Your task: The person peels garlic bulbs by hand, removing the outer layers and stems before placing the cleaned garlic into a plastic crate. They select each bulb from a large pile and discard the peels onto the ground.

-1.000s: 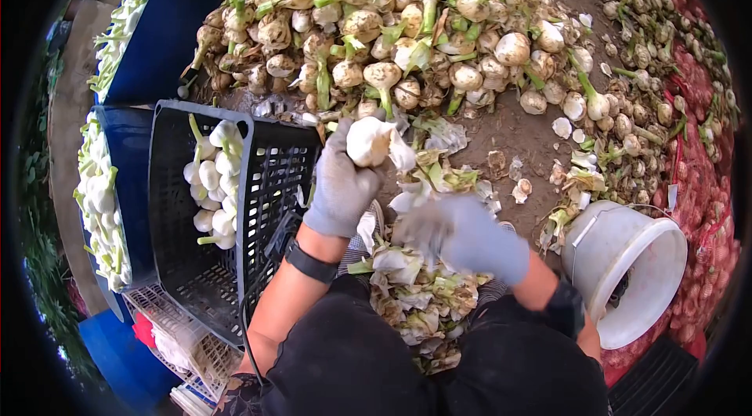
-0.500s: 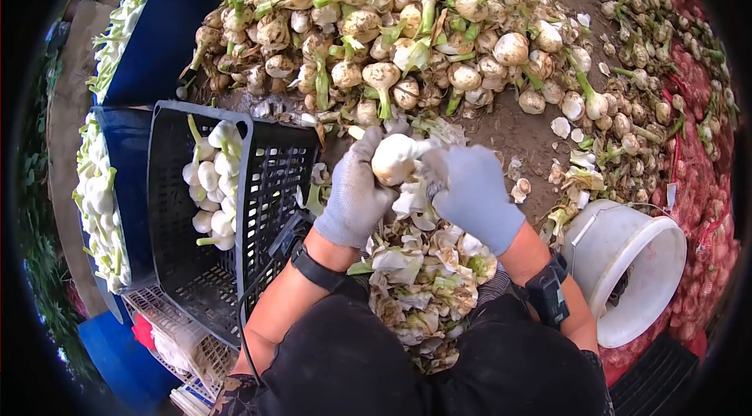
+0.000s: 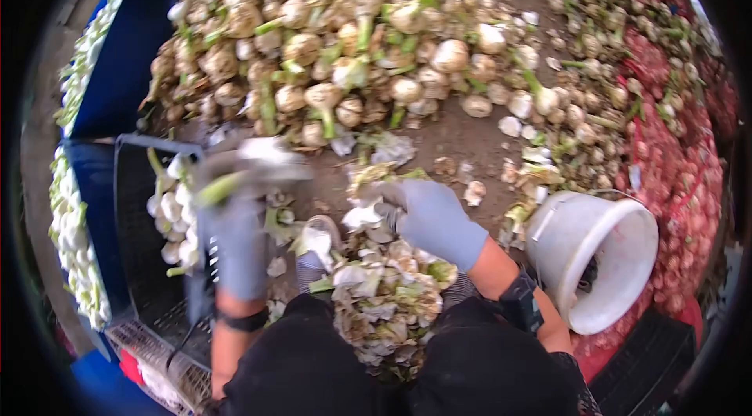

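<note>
My left hand [image 3: 236,232], in a grey glove and smeared by motion, is closed around a garlic bulb [image 3: 270,151] with a green stem. It is beside the near wall of the black crate [image 3: 149,298], in which several clean white garlic bulbs [image 3: 174,216] lie. Over a heap of peeled garlic skins [image 3: 384,294] between my legs is my right hand [image 3: 435,220], also gloved. Its fingers are curled together close to some loose skins. Whatever they hold is too blurred to make out.
A large pile of unpeeled garlic [image 3: 329,48] covers the ground ahead. Blue containers [image 3: 141,48] topped with clean garlic line the left. At right stand a white bucket [image 3: 580,251], lying tilted, and red mesh sacks [image 3: 681,204].
My left hand has swung left with the garlic bulb, away from my right hand, to the crate. My right hand has moved slightly left and down. The whole view has shifted.
</note>
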`<action>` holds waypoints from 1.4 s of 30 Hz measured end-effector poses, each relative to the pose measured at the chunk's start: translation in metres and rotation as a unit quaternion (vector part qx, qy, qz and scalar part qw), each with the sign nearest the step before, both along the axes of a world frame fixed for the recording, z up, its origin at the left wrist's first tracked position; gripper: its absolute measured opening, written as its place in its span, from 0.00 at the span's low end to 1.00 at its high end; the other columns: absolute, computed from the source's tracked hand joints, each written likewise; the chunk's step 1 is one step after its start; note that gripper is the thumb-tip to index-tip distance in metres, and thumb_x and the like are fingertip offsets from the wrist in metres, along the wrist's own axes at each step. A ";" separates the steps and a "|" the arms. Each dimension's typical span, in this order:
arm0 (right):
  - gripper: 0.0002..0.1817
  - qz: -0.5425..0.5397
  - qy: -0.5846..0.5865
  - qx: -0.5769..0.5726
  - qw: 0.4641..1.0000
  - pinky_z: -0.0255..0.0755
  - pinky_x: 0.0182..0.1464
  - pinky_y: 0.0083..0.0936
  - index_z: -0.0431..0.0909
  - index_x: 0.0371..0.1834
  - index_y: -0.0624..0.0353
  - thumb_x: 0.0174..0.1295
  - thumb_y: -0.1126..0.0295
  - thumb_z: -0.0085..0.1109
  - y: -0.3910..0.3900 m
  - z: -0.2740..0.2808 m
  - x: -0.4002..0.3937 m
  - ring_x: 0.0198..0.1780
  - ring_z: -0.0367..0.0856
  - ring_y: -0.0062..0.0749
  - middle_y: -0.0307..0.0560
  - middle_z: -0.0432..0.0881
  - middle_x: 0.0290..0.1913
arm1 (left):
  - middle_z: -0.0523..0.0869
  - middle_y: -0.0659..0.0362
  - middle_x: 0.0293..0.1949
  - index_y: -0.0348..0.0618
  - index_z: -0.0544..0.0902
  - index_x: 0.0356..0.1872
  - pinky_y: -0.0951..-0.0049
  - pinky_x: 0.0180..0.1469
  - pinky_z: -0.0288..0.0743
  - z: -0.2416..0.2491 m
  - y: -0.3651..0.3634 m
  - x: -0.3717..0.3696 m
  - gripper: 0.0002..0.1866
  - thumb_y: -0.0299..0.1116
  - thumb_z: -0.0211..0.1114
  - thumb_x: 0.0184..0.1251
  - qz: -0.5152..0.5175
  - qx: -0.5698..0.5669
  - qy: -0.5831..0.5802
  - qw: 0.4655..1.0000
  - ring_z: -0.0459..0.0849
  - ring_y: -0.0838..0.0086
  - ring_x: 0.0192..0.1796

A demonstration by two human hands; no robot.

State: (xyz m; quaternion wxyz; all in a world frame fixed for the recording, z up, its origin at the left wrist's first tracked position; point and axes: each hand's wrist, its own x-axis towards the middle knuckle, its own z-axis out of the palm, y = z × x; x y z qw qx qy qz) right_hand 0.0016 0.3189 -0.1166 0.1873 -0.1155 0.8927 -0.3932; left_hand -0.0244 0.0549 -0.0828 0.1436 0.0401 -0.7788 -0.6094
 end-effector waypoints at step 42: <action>0.11 -0.138 0.182 -0.034 0.973 0.76 0.37 0.33 0.83 0.46 0.63 0.66 0.67 0.62 0.002 -0.019 0.010 0.32 0.83 0.30 0.41 0.85 0.30 | 0.81 0.61 0.51 0.44 0.59 0.75 0.83 0.31 0.70 -0.043 0.083 -0.004 0.44 0.67 0.54 0.70 -0.262 0.456 -0.348 0.776 0.79 0.81 0.38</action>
